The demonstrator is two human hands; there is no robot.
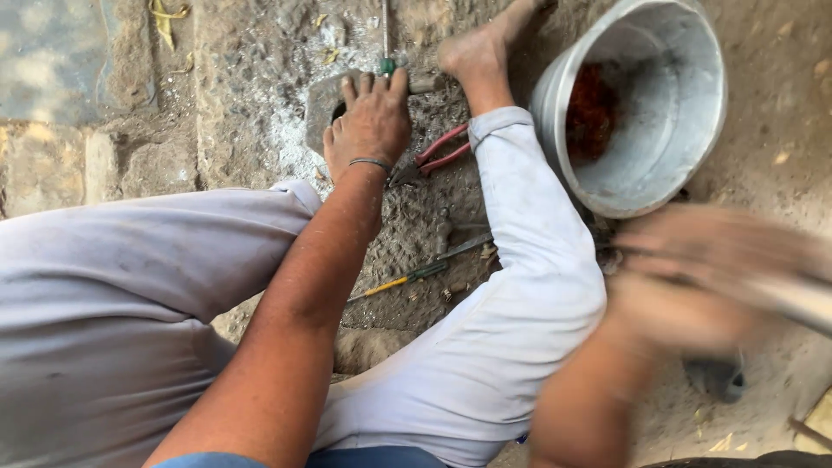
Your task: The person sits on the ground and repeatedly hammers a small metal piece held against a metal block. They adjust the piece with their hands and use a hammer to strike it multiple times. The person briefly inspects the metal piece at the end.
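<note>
Rough, ash-dusted dirt ground (260, 78), seen from above over grey-trousered knees. Left hand (371, 117) pressed flat, fingers spread, on a flat grey stone block (322, 102) — gripping nothing, just beside a thin green-collared metal rod (386, 43). Right hand (693, 277) raised and blurred, closed around a pale tool handle (802, 299). Red-handled pliers (438, 152) and yellow-handled screwdriver (416, 273) lying between the legs — dented grey metal bucket (685, 165) near the right knee.
</note>
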